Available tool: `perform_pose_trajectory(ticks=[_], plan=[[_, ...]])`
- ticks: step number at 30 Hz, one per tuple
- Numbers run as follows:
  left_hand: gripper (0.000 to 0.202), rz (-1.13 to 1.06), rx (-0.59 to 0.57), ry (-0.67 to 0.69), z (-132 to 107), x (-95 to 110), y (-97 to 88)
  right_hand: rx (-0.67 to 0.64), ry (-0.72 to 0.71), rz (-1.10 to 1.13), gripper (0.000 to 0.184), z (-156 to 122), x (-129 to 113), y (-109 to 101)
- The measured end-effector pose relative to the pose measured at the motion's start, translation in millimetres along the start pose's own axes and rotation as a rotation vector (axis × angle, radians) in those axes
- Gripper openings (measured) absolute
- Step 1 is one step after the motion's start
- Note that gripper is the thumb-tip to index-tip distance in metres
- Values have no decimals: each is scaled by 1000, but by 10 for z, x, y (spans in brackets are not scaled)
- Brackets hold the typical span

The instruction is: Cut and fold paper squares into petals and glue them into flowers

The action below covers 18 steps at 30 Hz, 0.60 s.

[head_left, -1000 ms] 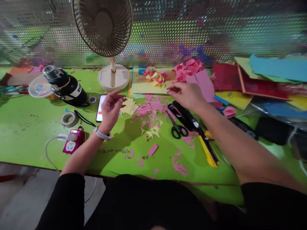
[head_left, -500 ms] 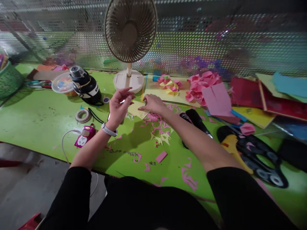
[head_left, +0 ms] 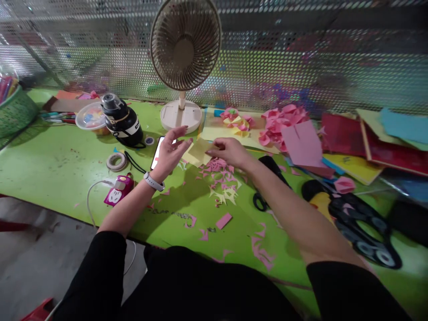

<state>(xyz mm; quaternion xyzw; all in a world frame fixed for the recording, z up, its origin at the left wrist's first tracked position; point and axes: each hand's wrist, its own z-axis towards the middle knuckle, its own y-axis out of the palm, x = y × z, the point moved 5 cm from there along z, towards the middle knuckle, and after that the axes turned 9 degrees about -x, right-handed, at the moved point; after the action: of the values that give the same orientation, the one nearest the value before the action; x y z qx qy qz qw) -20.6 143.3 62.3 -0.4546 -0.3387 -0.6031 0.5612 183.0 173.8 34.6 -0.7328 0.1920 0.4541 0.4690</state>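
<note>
The right hand (head_left: 230, 151) is closed at the fingertips, gripping a piece of yellow paper (head_left: 199, 152) by its right edge; whether this is one sheet or several cannot be told. The paper lies between the two hands, in front of the fan base (head_left: 182, 117). The left hand (head_left: 170, 149) is open, fingers apart and pointing toward the paper's left edge; contact with it cannot be confirmed. A pale watch (head_left: 154, 182) is worn on the left wrist, and a phone (head_left: 157, 154) with a lit screen lies partly hidden behind that hand. Just below the right hand, pink scraps (head_left: 217, 166) are heaped on the green table (head_left: 50, 165), with yellow scraps (head_left: 225, 196) nearer the person and a small pink rectangle (head_left: 224, 220) beyond those toward the front edge. The right forearm partly covers a pair of black-handled scissors (head_left: 255, 201). To the left stand a black bottle (head_left: 123, 129) and, nearer the person, a roll of tape (head_left: 115, 169) and a magenta power adapter (head_left: 118, 189). Folded pink paper pieces (head_left: 284, 120) are piled at the back, right of the fan (head_left: 183, 52).
</note>
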Motion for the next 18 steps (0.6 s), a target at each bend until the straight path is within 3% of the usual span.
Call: perform_pose_trajectory(ticks=[3,5,6,8,12,14,18], plan=[[50,-151,-304,-252,-69,-143,230,-161,-21,106,31,-345,-77,10],[48,-282,-548,-470,-216,-255,460,-235,11,88,32,-529,-112,57],[45,-341,-594,-550,-288,-298,545,-241,28,73,32,-605,-125,77],[39,-445,-542,-651,-389,-362,650,-185,34,39,31,-734,-144,88],[31,-601,-400,-786,-485,-423,739,160,-100,-47,23,-1010,-155,-32],[27,-632,-362,-811,-488,-434,740,274,-203,-155,28,-1156,-147,-55],[20,-627,-397,-796,-497,-441,766,187,-326,-307,42,-1295,-81,121]])
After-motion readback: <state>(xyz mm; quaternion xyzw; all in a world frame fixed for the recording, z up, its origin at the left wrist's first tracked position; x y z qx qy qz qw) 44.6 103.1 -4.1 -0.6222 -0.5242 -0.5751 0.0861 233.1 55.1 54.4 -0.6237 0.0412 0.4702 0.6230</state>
